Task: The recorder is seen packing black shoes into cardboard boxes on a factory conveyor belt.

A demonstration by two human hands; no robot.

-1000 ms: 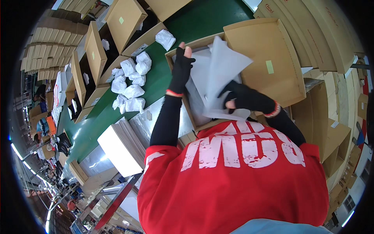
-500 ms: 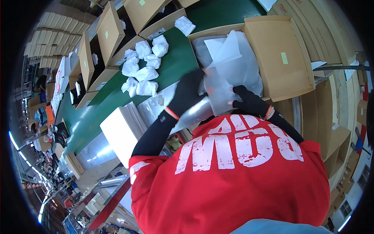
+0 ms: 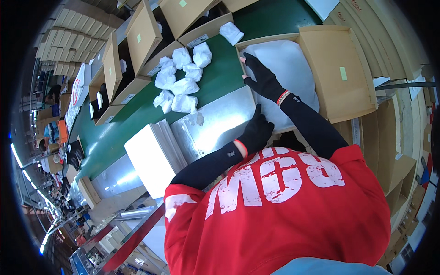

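Right hand [image 3: 264, 81] shifted left, paper [image 3: 293, 64] beneath.

Your gloved hands [image 3: 264, 80]: two. Near you: one open lidded carton [image 3: 339, 98], one white stack [image 3: 149, 158], at least eight white bundles [image 3: 184, 86].

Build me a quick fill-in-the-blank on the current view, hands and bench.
1. Reaching over the white sheet in the open box is the person's ____ gloved hand.
2. The left hand wears a glove coloured ____.
3. The crumpled bundles lie on a surface coloured ____.
4. The person's top is mainly ____.

Missing words: right; black; green; red.
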